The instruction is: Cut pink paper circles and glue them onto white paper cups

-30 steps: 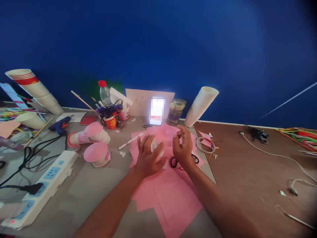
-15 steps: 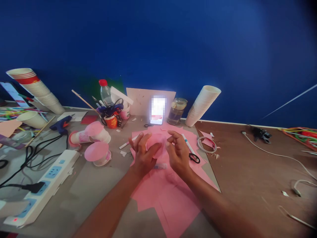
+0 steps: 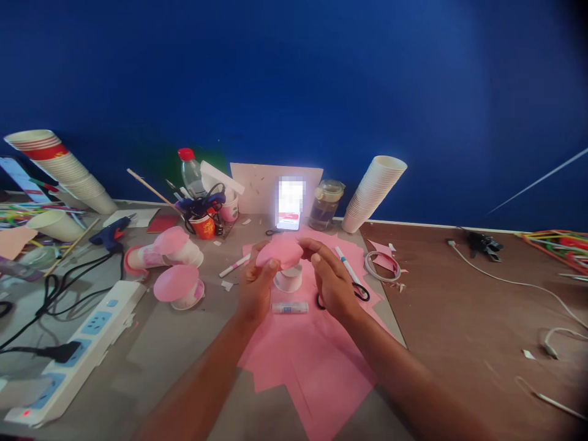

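A pink paper circle (image 3: 279, 250) is tilted up in front of me above the pink sheets. My left hand (image 3: 258, 285) pinches its left side, thumb on the near face. At its right edge are the curled fingers of my right hand (image 3: 334, 278); their tips are partly hidden. Below the circle a small white paper-cup piece (image 3: 288, 279) stands on the pink paper (image 3: 316, 373). A clear tube with a blue-marked label (image 3: 290, 308) lies nearer to me. Black-handled scissors (image 3: 362, 293) are partly covered by my right hand.
To the left are pink-topped cup pieces (image 3: 177, 283), a power strip (image 3: 82, 343) and a blue glue gun (image 3: 110, 234). Behind stand a lit phone (image 3: 290, 205), a lidded jar (image 3: 325, 205) and a cup stack (image 3: 374, 193). A tape roll (image 3: 383, 266) lies right.
The pink circle has been tilted up, and my left hand has turned to pinch its side. The white cup piece beneath and the whole tube now show. My right hand remains close by.
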Demonstrator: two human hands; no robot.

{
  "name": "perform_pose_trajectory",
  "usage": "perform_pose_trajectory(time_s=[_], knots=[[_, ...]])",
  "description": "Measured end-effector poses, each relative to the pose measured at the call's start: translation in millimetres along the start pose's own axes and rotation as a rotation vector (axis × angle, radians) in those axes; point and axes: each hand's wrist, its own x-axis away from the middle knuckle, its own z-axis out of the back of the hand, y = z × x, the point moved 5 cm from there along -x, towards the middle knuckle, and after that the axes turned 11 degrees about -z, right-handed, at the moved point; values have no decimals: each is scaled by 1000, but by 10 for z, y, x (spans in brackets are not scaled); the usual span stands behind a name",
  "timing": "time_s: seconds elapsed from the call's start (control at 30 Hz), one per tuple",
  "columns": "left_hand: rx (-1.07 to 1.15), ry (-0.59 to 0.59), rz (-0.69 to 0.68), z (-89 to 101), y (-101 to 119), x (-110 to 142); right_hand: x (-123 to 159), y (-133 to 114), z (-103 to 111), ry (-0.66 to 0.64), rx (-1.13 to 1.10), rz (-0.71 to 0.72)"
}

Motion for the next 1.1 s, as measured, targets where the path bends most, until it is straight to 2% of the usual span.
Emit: perform_pose_trajectory(time_s=[0.2,0.3,0.6,0.87,1.1], knots=[[171,-99,176,-92,-17,33,19,25,-32,-55,-84,-174],[230,-108,239,-92,-47,45,19,35,-38,-68,-166,-185],[288,-197,410,-113,-57,69,-1,0,-1,0,-271,-169],[252,-227,384,-132,-10,45,33,-98,-92,-171,-246,-293],[241,-262,378,-136,-19,68,44,-43,-112,-173,-350,-392]])
